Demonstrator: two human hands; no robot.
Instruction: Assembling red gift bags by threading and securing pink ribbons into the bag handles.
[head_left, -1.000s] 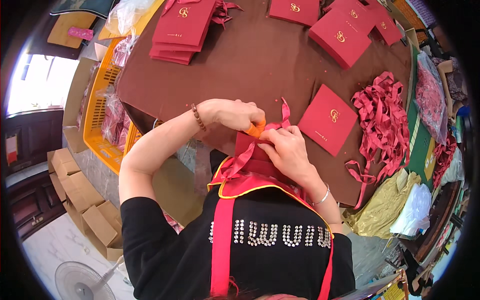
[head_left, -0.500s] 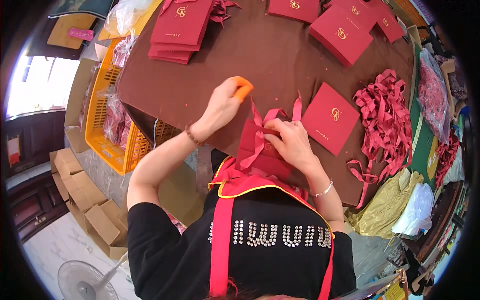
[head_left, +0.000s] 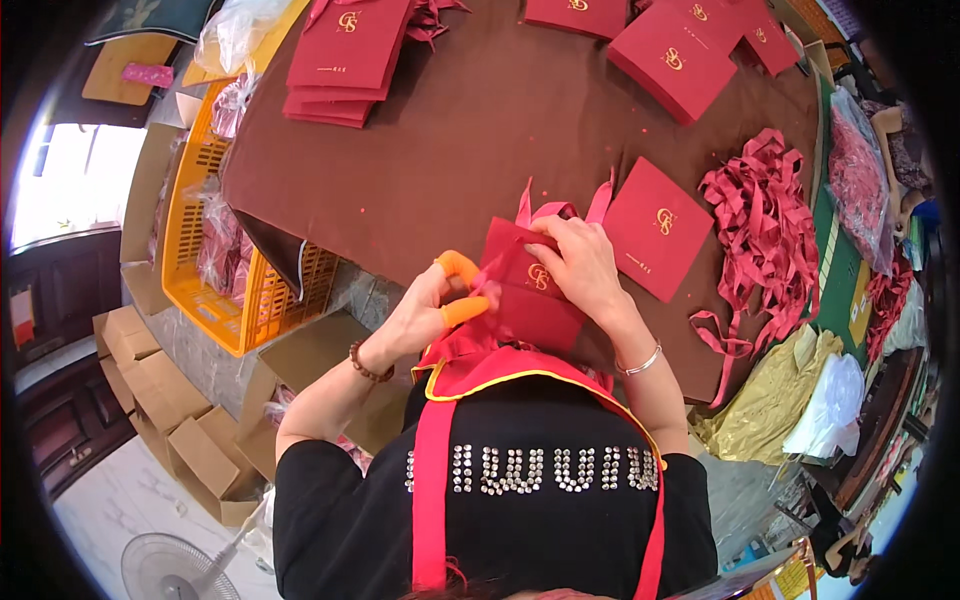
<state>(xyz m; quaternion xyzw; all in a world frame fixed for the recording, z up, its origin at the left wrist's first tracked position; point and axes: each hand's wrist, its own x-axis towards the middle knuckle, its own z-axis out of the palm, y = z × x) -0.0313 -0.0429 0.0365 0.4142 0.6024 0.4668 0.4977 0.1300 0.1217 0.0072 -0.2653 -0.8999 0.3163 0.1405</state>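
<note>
A flat red paper gift bag (head_left: 530,300) with a gold emblem lies tilted at the near table edge, against my apron. Red ribbon (head_left: 552,211) sticks out beyond its far edge. My right hand (head_left: 577,262) grips the bag's upper part, with thumb and fingers bent over it. Orange finger covers sit on the thumb and forefinger of my left hand (head_left: 432,305), which is at the bag's left edge. Its fingertips close on a reddish ribbon (head_left: 486,276), partly blurred. Another flat red bag (head_left: 660,228) rests just right of my right hand.
A heap of loose red ribbons (head_left: 762,235) lies at the table's right. Stacks of red bags sit far left (head_left: 345,60) and far right (head_left: 675,65) on the brown tablecloth (head_left: 480,110). An orange crate (head_left: 215,318) and cardboard boxes (head_left: 170,390) stand left of the table.
My left hand has come down and right, from above the table to the bag's left edge. My right hand stays on the bag. The ribbon across the bag's left side has shifted.
</note>
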